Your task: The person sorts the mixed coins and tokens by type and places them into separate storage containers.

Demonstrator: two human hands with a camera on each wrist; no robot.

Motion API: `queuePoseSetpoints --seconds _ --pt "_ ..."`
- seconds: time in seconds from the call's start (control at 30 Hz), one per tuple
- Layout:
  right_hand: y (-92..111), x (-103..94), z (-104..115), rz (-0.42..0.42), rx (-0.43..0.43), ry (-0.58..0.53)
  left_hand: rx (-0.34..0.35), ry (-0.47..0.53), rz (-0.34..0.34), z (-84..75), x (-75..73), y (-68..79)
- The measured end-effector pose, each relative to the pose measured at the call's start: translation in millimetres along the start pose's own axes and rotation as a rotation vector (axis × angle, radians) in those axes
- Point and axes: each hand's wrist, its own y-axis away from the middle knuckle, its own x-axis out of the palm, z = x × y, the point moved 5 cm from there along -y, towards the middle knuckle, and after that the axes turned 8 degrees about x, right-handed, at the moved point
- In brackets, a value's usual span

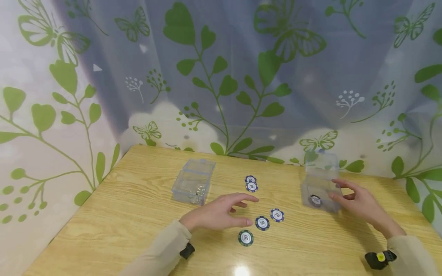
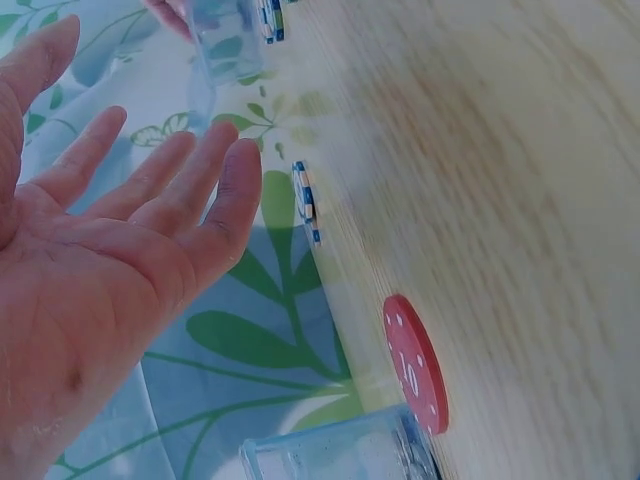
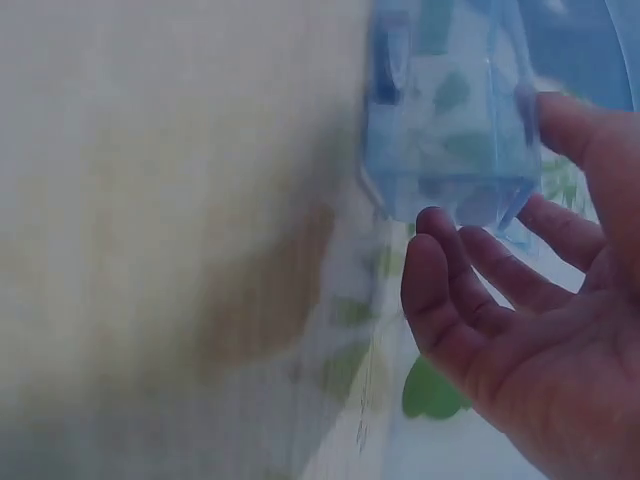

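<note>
right fingers [image 3: 430, 295] at box [image 1: 319, 186], lengthwise away

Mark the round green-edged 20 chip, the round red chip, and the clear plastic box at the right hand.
Green-edged 20 chip [image 1: 246, 238]: head view, face centre.
Red chip [image 2: 416, 365]: left wrist view, face centre.
Clear plastic box [image 3: 445, 130]: right wrist view, side wall.

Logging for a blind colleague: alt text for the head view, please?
A person's left hand hangs over a wooden table near loose poker chips, and the right hand is at an open clear box with one chip inside. Another open box, at left, contains shiny pieces too small to identify; behind is a patterned curtain.
</note>
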Motion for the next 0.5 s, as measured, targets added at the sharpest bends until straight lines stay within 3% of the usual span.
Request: queuePoseSetpoints --seconds 0.13,0.23,0.37,0.5 --pt "14.1 10.7 11.5 0.032 -0.025 -0.005 -0.003 -0.035 -0.008 0.8 -1.3 0.7" --pt "22.4 17.4 18.8 0.070 -0.045 -0.010 -0.007 -0.141 -0.008 0.7 -2.4 0.4" --pt "28.7 22.9 22.4 0.101 -0.039 -0.026 -0.025 -0.319 0.043 1.7 0.8 -1.9" --pt "30.8 26.9 17.8 0.124 -0.016 -0.106 -0.061 -0.388 0.119 3.8 8.6 -4.0"
